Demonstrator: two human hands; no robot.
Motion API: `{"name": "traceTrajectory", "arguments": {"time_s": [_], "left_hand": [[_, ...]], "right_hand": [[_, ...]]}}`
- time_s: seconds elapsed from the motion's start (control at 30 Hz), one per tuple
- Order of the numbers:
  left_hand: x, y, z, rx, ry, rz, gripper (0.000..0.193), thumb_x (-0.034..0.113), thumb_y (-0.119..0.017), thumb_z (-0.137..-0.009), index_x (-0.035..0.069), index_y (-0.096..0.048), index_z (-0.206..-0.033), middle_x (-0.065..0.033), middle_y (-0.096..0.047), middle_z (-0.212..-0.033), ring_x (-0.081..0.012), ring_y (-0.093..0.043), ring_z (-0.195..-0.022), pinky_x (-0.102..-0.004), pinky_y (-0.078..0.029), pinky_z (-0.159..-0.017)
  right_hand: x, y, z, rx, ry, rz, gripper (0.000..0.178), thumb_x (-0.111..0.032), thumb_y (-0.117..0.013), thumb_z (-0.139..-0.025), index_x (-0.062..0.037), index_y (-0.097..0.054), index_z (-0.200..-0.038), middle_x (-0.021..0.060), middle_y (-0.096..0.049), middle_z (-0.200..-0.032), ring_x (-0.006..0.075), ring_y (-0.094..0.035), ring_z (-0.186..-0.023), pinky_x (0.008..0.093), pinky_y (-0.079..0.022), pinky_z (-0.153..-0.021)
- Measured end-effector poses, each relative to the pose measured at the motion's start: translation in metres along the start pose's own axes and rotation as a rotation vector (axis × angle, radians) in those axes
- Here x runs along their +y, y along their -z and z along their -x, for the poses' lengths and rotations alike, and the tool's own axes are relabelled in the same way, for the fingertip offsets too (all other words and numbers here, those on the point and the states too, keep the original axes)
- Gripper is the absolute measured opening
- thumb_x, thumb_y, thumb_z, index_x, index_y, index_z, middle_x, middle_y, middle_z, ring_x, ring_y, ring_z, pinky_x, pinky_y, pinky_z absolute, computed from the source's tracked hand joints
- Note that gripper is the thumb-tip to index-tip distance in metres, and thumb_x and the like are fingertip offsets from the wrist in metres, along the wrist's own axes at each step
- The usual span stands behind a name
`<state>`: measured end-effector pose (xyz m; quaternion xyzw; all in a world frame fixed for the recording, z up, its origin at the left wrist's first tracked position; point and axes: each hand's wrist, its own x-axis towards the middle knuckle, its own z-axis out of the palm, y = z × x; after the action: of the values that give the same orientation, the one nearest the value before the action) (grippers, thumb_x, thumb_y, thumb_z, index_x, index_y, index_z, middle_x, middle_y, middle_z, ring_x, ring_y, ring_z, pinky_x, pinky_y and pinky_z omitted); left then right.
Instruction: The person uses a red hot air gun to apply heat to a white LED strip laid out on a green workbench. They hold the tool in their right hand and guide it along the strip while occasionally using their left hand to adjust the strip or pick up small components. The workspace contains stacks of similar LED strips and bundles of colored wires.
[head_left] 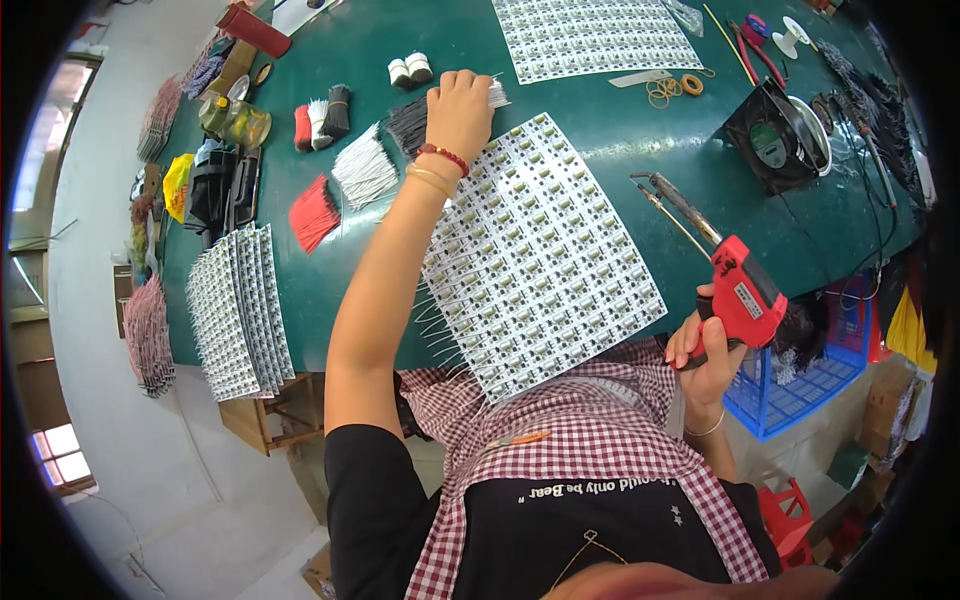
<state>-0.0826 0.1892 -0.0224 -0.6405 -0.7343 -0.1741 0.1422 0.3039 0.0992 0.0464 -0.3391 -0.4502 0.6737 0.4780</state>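
Note:
My right hand [712, 360] grips the black handle and trigger area of a red soldering gun [748, 295]. Its metal tip and thin feed tube point to the upper left, above the table and apart from the board sheet. A large white sheet of small circuit boards [545, 260] lies tilted before me, with thin wires sticking out along its left edge. Beyond its far left corner, my left hand [460, 115] has its fingers curled down, their tips hidden. White wires [498, 93] show right beside those fingers, and dark wires [408, 124] lie to their left.
White wires [364, 168] and red wires [314, 214] lie in piles on the green table, near tied bundles [337, 110]. Stacked board sheets [235, 315] stand at the left edge. Another sheet [600, 38] lies far off. A black fan [768, 140] is at right, above a blue crate [800, 385].

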Motion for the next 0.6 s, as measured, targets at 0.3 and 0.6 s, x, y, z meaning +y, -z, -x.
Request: {"name": "traceTrajectory", "arguments": {"time_s": [0.3,0.6], "left_hand": [[0.003,-0.004,-0.005,-0.035,0.066,-0.034,0.013,0.02,-0.069,-0.077,0.012,-0.062,-0.084,-0.0026,-0.057,-0.09,-0.0241,-0.051,-0.094,-0.0395,-0.039,-0.076],[0.0,-0.014,0.0,0.065,0.014,0.031,0.004,0.012,-0.063,-0.081,0.011,-0.059,-0.079,-0.0037,-0.058,-0.083,-0.025,-0.052,-0.088,-0.0383,-0.039,-0.074]], "right_hand": [[0.001,-0.002,-0.001,-0.023,-0.016,-0.002,0.038,-0.016,-0.051,-0.094,0.0062,-0.042,-0.123,0.0043,-0.046,-0.059,0.011,-0.044,-0.043,0.0272,-0.043,-0.044],[-0.001,-0.004,-0.004,0.025,0.002,0.038,0.037,-0.021,-0.05,-0.095,0.0046,-0.043,-0.121,0.0028,-0.044,-0.059,0.0098,-0.041,-0.041,0.026,-0.042,-0.042]]}}
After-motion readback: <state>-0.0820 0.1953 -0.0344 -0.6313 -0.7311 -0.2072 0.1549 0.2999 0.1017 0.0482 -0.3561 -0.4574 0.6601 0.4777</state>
